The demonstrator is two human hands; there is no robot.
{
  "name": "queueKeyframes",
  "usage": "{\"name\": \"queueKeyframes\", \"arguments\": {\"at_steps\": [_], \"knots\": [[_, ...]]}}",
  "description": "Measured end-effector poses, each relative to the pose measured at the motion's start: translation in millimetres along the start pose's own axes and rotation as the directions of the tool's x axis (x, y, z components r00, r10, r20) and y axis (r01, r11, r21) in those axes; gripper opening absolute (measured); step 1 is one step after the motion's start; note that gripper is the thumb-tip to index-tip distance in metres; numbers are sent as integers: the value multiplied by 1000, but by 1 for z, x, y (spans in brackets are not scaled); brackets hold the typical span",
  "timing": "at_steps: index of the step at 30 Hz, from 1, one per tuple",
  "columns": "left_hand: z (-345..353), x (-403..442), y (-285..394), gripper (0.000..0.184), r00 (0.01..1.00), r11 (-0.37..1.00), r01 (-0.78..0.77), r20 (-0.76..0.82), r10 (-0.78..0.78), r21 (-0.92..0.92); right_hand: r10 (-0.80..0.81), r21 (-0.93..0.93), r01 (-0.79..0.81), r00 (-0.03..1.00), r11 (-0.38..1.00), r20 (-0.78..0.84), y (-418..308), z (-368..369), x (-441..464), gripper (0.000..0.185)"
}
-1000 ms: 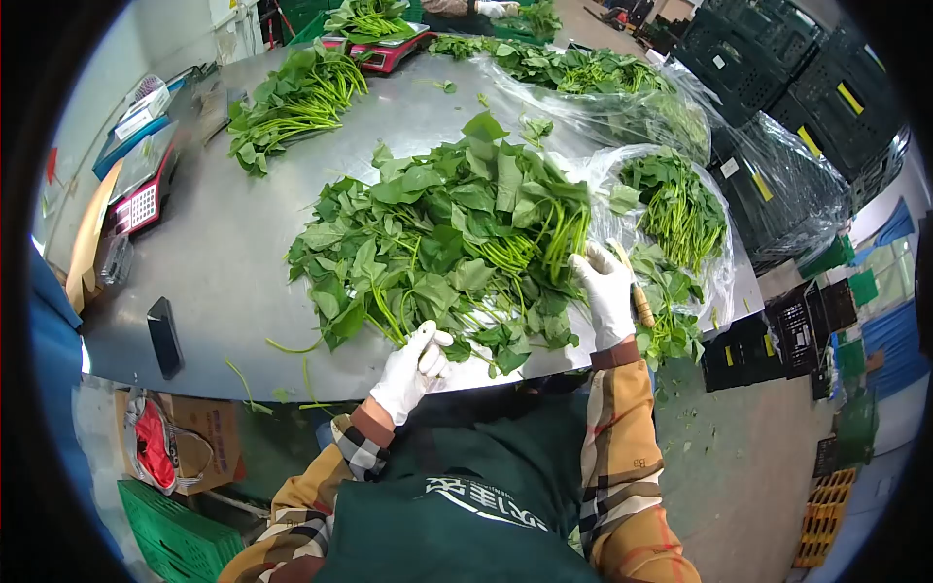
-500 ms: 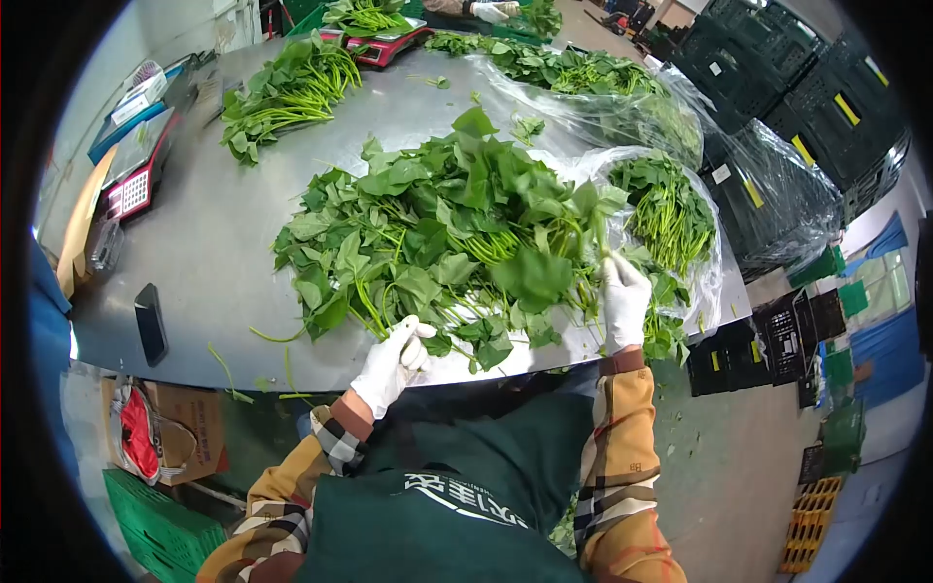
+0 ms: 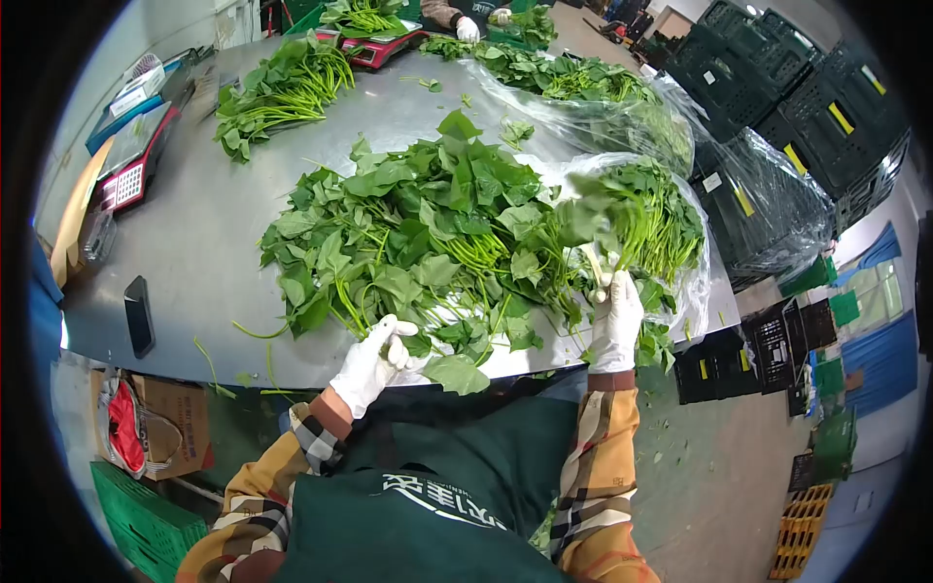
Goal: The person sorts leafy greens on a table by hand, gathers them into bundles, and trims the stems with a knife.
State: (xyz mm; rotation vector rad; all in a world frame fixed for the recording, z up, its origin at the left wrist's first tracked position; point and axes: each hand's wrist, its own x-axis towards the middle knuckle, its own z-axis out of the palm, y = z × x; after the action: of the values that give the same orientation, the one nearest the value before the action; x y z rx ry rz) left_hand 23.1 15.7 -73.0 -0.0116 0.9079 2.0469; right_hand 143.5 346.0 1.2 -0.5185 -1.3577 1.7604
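- White-gloved right hand (image 3: 618, 321): gripping green leafy stems (image 3: 632, 235).
- White-gloved left hand (image 3: 367, 363): curled, contents unclear.
- Ahead, between: loose leafy green heap (image 3: 413, 228) remaining; beyond right: gathered green bundle (image 3: 678, 228).

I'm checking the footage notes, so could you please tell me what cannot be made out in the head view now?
In the head view:
Greens in the right hand: leaves blurred by motion.
Left hand: its curled shape hides whether it holds anything.
Table under the big leafy pile: covered by leaves.
Person across the table: cut off by the top edge.
Scale keypad at left: markings too small to read.
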Motion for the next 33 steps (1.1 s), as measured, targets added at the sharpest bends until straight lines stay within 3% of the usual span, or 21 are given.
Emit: {"name": "queueKeyframes", "arguments": {"at_steps": [2,7,9,11,12,13,15,18,19,21,22,23,25,26,27,29,31,33], "knots": [[6,-8,5,40,1000,1000,5,27,-4,-23,-11,72,9,999,997,36,4,0,-10,30],[43,-25,19,45,977,999,-47,209,43,13,9,-83,3,990,997,141,-1,35,-59,31],[60,-27,19,46,956,993,-108,280,90,49,83,-298,-11,970,955,230,-5,54,-83,28],[79,-29,19,47,944,984,-153,308,117,95,158,-294,-65,939,954,306,-4,78,-108,24],[84,-28,14,45,956,951,-207,254,147,229,120,-433,62,916,899,382,-1,84,-118,24],[82,-25,6,45,948,896,-279,247,201,345,-130,-540,493,809,682,574,15,86,-122,24],[85,-23,3,39,984,950,-175,88,157,260,41,-551,557,679,621,733,23,91,-133,21],[69,-23,2,22,992,992,-122,47,120,43,146,-526,379,690,762,709,7,88,-117,22],[64,-23,1,23,983,983,-177,51,174,52,204,-598,234,794,767,573,1,84,-105,22],[58,-31,10,25,989,985,-147,12,146,87,77,-626,130,953,769,292,26,56,-65,20],[73,-37,18,27,981,979,-190,-21,192,75,-153,-679,243,970,692,192,43,42,-45,22],[70,-36,19,28,983,981,-183,8,182,67,-256,-694,249,962,675,97,57,29,-28,24],[62,-34,20,29,984,984,-171,67,167,50,-311,-871,240,944,428,107,76,3,0,30],[69,-34,19,29,989,988,-147,-24,149,55,-250,-861,246,957,445,145,84,-8,10,30],[68,-34,18,29,990,988,-142,-11,143,63,-188,-851,249,965,463,181,87,-18,17,30],[63,-35,17,28,991,987,-135,16,134,83,-107,-807,194,981,557,161,80,-32,34,27],[59,-34,18,27,990,986,-141,-13,143,91,-135,-534,113,991,838,-1,41,-16,31,22],[55,-32,16,29,990,987,-135,-25,138,92,4,-310,-48,990,950,-141,19,-23,34,20]]}}
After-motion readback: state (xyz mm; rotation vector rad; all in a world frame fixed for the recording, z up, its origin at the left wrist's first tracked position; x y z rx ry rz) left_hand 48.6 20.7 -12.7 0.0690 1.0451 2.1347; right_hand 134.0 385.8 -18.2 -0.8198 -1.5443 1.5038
